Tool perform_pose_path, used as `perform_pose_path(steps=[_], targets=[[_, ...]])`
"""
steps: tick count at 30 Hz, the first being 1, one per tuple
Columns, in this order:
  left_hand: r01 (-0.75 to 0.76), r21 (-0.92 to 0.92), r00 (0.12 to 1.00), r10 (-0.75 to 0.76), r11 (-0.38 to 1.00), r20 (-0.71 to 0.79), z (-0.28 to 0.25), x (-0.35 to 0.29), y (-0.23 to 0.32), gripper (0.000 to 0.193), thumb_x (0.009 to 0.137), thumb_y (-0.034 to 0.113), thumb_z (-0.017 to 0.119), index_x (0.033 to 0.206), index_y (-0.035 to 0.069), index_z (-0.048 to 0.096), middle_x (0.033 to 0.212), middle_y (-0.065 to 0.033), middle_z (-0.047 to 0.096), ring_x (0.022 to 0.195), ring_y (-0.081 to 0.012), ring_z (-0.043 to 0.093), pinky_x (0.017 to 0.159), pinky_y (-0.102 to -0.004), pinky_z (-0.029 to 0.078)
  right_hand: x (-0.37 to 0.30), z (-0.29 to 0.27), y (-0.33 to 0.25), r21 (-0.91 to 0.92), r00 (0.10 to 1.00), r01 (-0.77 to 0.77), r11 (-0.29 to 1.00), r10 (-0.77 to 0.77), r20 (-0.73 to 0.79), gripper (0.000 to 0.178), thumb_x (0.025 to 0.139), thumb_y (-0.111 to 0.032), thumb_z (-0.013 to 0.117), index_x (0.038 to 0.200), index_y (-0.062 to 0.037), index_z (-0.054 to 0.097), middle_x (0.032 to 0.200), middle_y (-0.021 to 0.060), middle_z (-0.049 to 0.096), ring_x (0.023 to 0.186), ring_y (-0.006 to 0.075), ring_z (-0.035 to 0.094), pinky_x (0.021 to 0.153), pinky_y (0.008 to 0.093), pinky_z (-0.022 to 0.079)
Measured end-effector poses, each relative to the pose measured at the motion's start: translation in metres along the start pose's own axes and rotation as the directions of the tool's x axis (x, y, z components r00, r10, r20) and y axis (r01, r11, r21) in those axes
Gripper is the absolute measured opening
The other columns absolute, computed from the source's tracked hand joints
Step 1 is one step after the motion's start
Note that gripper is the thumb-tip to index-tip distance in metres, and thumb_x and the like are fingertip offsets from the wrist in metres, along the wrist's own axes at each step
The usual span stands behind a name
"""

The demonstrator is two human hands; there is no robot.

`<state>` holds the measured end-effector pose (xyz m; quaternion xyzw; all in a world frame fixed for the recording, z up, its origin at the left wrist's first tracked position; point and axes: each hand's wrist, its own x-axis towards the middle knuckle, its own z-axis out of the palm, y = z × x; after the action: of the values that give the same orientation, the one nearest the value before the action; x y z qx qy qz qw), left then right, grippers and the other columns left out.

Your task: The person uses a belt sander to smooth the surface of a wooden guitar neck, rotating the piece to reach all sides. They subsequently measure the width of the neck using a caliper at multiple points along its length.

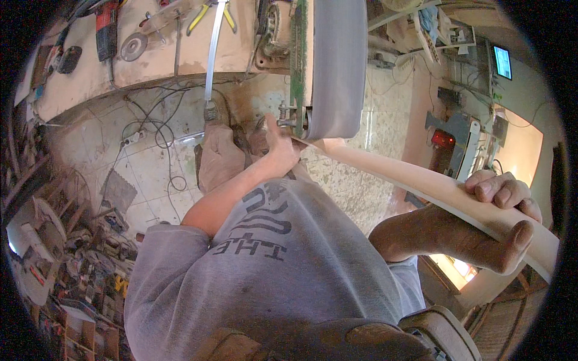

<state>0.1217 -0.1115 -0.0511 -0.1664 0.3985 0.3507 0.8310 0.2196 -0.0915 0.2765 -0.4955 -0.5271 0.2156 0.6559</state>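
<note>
A long, pale wooden strip [391,171] slants from the middle of the view to the far right. My right hand [506,204] is closed around its outer part, fingers on one side and thumb on the other. At the inner end, my left hand [282,147] grips the wood with its thumb sticking up; most of its fingers are hidden. This end lies right at the lower end of the wide grey sanding belt [337,72] of a belt sander. A spring and bolt [283,111] on the machine's green frame [297,60] sit close to my left thumb.
A workbench [162,63] at the upper left bears a red power tool [106,30], a grinding disc [133,46] and yellow-handled pliers [211,18]. Black cables [159,129] loop over the tiled floor. Cluttered shelves [90,289] stand at the lower left.
</note>
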Motion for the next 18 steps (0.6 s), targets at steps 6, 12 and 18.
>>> perform_pose_path(steps=[6, 12, 18], targets=[[-0.144, 0.414, 0.989, 0.115, 0.899, 0.094, -0.025, 0.009, -0.014, 0.070, 0.096, 0.065, 0.023, 0.128, 0.006, 0.045, 0.126, -0.0171, 0.052, 0.112, -0.0367, 0.055, 0.097, -0.0540, 0.046, 0.005, 0.025, 0.008, -0.264, 0.963, 0.041, 0.964, -0.108, -0.245, 0.034, 0.082, -0.034, 0.055, 0.086, -0.0014, 0.047, 0.070, 0.0101, 0.047, 0.053, 0.0186, 0.049, 0.045, 0.0280, 0.042], [-0.133, 0.466, 0.990, 0.097, 0.875, 0.100, -0.036, 0.017, -0.023, 0.070, 0.095, 0.065, 0.026, 0.125, 0.004, 0.046, 0.123, -0.0165, 0.054, 0.108, -0.0348, 0.057, 0.095, -0.0539, 0.048, 0.006, 0.022, 0.008, -0.260, 0.965, 0.048, 0.964, -0.112, -0.238, 0.033, 0.082, -0.032, 0.057, 0.087, -0.0011, 0.048, 0.070, 0.0103, 0.046, 0.053, 0.0192, 0.047, 0.046, 0.0289, 0.042], [-0.264, 0.392, 0.957, 0.188, 0.881, 0.220, -0.034, 0.004, -0.018, 0.067, 0.096, 0.062, 0.028, 0.123, 0.004, 0.047, 0.119, -0.0168, 0.055, 0.106, -0.0330, 0.058, 0.096, -0.0515, 0.048, 0.008, 0.015, 0.007, -0.192, 0.975, 0.042, 0.981, -0.082, -0.205, 0.033, 0.083, -0.033, 0.054, 0.094, -0.0014, 0.051, 0.072, 0.0113, 0.046, 0.055, 0.0201, 0.046, 0.046, 0.0307, 0.041]])
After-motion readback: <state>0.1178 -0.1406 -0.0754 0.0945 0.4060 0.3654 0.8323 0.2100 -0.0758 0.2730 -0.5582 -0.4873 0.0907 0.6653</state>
